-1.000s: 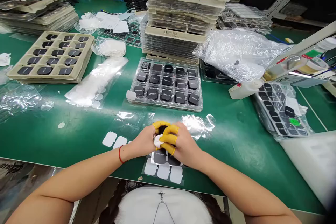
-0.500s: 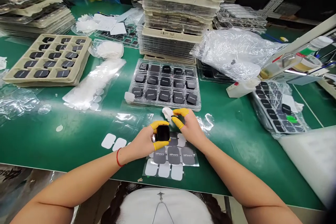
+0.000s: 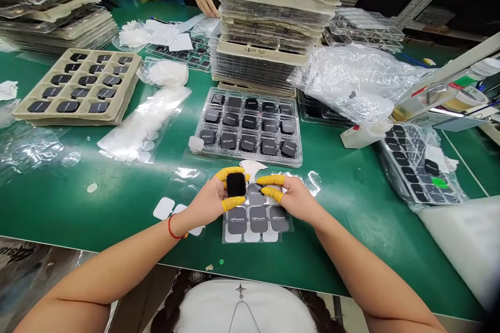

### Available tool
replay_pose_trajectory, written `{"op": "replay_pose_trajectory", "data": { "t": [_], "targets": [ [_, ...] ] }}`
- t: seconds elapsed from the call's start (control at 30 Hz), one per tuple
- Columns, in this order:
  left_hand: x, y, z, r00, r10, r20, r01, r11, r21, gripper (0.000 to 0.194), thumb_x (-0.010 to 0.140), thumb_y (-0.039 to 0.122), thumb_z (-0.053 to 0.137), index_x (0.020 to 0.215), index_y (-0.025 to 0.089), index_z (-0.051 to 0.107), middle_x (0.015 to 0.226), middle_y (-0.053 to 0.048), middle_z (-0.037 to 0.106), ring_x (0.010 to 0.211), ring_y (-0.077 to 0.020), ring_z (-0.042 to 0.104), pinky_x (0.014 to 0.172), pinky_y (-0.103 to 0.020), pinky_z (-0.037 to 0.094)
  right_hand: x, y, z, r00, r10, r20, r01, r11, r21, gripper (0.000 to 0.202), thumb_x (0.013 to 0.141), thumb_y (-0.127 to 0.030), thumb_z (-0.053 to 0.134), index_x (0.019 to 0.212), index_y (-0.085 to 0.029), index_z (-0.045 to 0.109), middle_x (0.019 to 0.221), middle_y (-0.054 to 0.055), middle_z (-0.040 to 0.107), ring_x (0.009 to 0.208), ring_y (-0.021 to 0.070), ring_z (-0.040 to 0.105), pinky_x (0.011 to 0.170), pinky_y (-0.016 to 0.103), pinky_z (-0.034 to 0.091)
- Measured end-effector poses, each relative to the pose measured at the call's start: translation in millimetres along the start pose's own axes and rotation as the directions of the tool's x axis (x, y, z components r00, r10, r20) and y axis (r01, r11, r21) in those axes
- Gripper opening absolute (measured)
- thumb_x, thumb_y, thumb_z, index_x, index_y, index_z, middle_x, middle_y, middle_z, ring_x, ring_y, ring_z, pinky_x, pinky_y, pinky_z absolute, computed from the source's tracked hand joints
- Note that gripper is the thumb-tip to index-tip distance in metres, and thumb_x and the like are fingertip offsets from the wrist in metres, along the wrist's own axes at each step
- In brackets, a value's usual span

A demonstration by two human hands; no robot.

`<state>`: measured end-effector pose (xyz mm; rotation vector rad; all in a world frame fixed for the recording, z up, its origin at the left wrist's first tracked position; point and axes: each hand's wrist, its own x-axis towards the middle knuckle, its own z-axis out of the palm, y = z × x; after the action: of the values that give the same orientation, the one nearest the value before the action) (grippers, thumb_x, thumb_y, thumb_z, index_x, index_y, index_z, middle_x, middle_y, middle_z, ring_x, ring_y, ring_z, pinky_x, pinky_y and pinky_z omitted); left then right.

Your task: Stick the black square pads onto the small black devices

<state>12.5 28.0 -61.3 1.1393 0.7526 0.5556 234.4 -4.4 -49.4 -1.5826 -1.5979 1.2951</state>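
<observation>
Yellow finger covers are on both hands. Upright between the thumb and fingers of my left hand point(image 3: 213, 197) is a black square watch face point(image 3: 236, 185). My right hand point(image 3: 292, 195) has its thumb and fingers pinched at the upper right of a sheet of dark grey "HiFuture" stickers point(image 3: 258, 219), touching the sheet's top row. Whether a sticker edge is between those fingertips is too small to tell. A white cloth point(image 3: 253, 167) lies just behind the hands. White rounded stickers point(image 3: 164, 208) lie left of my left wrist.
Behind the hands is a clear tray point(image 3: 250, 153) of dark square pieces. A beige tray point(image 3: 117, 114) stands at the left, tall stacked trays point(image 3: 273, 52) at the back. Plastic bags point(image 3: 344, 80) and a white bottle point(image 3: 365, 134) are at the right. Other people's hands show at the back.
My right hand has let go of the white cloth and moved down to the sticker sheet. My left hand has shifted slightly up and left with the watch. Another person's hand has reached in at the back.
</observation>
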Motion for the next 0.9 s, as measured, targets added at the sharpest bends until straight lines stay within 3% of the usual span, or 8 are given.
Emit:
{"op": "replay_pose_trajectory", "data": {
  "t": [0.07,0.17,0.33,0.43,0.53,0.63,0.73,0.9],
  "targets": [
    [-1.1,-1.0,0.0,0.999,0.039,0.009,-0.04,0.993,0.115,0.05,0.078,0.023,0.066,0.122,0.023,0.044,0.123,-0.01,0.054,0.106,-0.0227,0.057,0.092,-0.039,0.046,1.3,3.4,-0.2,0.999,0.051,0.013,-0.052,0.994,0.1,0.025,0.076,-0.028,0.062,0.101,-0.025,0.066,0.101,0.004,0.067,0.094,0.02,0.06,0.085,0.038,0.047],
    [-3.1,-1.9,0.2,0.996,0.076,0.044,-0.084,0.974,0.208,0.045,0.081,0.024,0.062,0.122,0.022,0.046,0.122,-0.01,0.055,0.103,-0.0229,0.059,0.088,-0.037,0.048,4.2,8.2,-3.8,0.98,0.14,0.138,-0.172,0.95,0.259,0.028,0.073,-0.031,0.065,0.1,-0.02,0.066,0.091,0.005,0.068,0.082,0.017,0.061,0.073,0.032,0.05],
    [-3.8,-2.6,-1.0,0.99,0.124,0.068,-0.14,0.938,0.317,0.042,0.082,0.024,0.061,0.121,0.024,0.047,0.121,-0.008,0.056,0.103,-0.0217,0.059,0.091,-0.037,0.047,5.8,10.2,-8.3,0.933,0.204,0.296,-0.291,0.912,0.289,0.031,0.075,-0.035,0.063,0.101,-0.017,0.066,0.085,0.005,0.068,0.07,0.0143,0.06,0.061,0.028,0.047],
    [-2.6,-1.8,-1.1,0.995,0.078,0.067,-0.094,0.954,0.286,0.045,0.081,0.023,0.063,0.122,0.025,0.045,0.122,-0.007,0.055,0.105,-0.0216,0.057,0.091,-0.037,0.047,3.3,7.3,-5.0,0.966,0.171,0.195,-0.216,0.946,0.241,0.023,0.077,-0.03,0.062,0.097,-0.02,0.067,0.087,0.004,0.068,0.078,0.0163,0.062,0.069,0.031,0.049],
    [1.0,-0.9,-1.7,0.999,-0.023,0.043,0.018,0.994,0.108,0.051,0.079,0.021,0.065,0.123,0.023,0.04,0.12,-0.009,0.055,0.104,-0.0217,0.058,0.088,-0.037,0.048,-0.3,-0.1,-0.3,1.0,-0.01,0.02,0.009,0.997,0.073,0.01,0.077,-0.026,0.061,0.083,-0.023,0.068,0.091,0.003,0.068,0.087,0.0191,0.061,0.081,0.037,0.048],
    [4.2,-1.0,-2.3,0.995,-0.092,0.037,0.089,0.993,0.072,0.05,0.078,0.02,0.065,0.121,0.02,0.041,0.11,-0.009,0.059,0.096,-0.0209,0.061,0.085,-0.038,0.049,-2.2,-5.2,1.1,0.989,-0.145,-0.018,0.144,0.989,-0.036,0.009,0.079,-0.025,0.058,0.08,-0.024,0.067,0.093,0.003,0.067,0.092,0.0202,0.06,0.085,0.04,0.046],
    [2.9,-1.2,-0.5,0.997,-0.07,0.029,0.066,0.99,0.123,0.05,0.077,0.019,0.066,0.121,0.022,0.042,0.11,-0.008,0.06,0.096,-0.0206,0.061,0.084,-0.037,0.049,-0.6,-1.2,-1.0,0.998,-0.027,-0.053,0.026,0.999,-0.031,0.015,0.08,-0.028,0.057,0.092,-0.024,0.065,0.1,0.003,0.066,0.095,0.0201,0.059,0.086,0.04,0.046],
    [-2.4,1.4,2.5,0.999,-0.008,0.036,0.001,0.982,0.189,0.047,0.078,0.018,0.064,0.12,0.023,0.045,0.117,-0.008,0.056,0.102,-0.0212,0.058,0.084,-0.035,0.048,3.1,8.2,-2.2,0.982,0.126,0.141,-0.135,0.989,0.057,0.022,0.08,-0.031,0.058,0.098,-0.023,0.066,0.098,0.004,0.068,0.088,0.0195,0.063,0.079,0.036,0.05]
  ]
}}
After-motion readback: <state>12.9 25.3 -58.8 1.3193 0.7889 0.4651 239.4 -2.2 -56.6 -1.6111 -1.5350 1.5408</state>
